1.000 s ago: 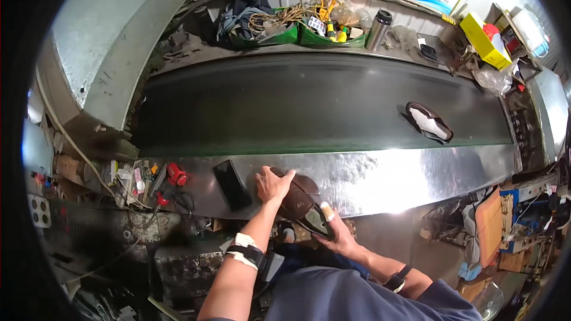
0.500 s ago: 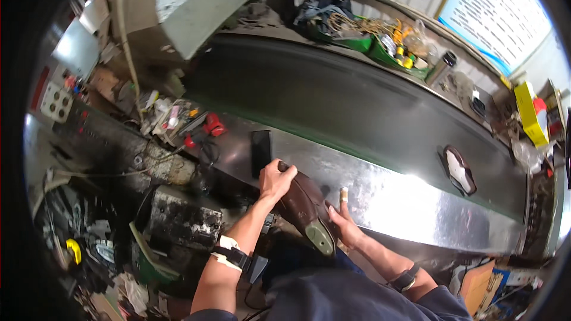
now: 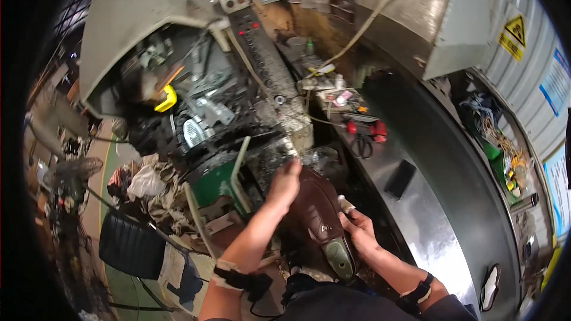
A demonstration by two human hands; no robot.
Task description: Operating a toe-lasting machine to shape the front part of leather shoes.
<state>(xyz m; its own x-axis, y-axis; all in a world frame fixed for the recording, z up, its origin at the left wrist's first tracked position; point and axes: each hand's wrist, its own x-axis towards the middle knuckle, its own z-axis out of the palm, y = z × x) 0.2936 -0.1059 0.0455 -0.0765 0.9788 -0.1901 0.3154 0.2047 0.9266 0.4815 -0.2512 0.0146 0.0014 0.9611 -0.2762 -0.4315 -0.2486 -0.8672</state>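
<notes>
Brown shoe (image 3: 318,208) now turned from the conveyor toward the machine: our left hand (image 3: 284,183) curls around its toe, right hand (image 3: 357,229) grips the side, pinching a small tool (image 3: 345,203).

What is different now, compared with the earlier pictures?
The view has swung left, from the dark conveyor belt to the machine. The brown shoe came along. Left hand still grips its toe; right hand still holds its side.
</notes>
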